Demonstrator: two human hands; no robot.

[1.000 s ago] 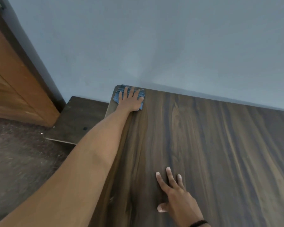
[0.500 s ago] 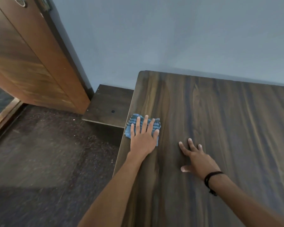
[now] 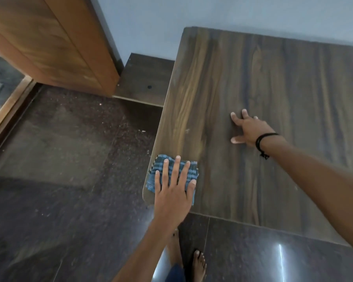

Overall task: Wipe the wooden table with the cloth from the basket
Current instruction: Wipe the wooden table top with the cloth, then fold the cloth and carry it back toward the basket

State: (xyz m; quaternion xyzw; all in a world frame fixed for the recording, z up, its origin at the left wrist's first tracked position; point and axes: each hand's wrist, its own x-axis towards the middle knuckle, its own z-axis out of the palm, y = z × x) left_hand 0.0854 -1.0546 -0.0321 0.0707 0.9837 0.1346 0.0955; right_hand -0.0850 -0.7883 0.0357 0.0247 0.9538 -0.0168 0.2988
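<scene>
Left hand (image 3: 172, 192) lies flat with fingers straight and spread, pressing the folded blue checked cloth (image 3: 172, 176) onto the dark wood-grain rectangular worktop (image 3: 263, 82). Cloth sits at the near-left corner of the worktop, its left edge right at the worktop's left edge. Right hand (image 3: 248, 129) is flat on the worktop too, fingers splayed, holding nothing, well apart from the cloth, further in and to the right; thin black wristband (image 3: 262, 140) on that wrist. Worktop's far edge runs against a pale blue-grey wall (image 3: 212, 11). Left of the worktop, at the far end, a lower dark wooden ledge (image 3: 145, 78), then an orange-brown wooden panel (image 3: 49, 41). Dark speckled stone floor (image 3: 59, 159) below. Bare feet (image 3: 199, 261) show at the near edge.
</scene>
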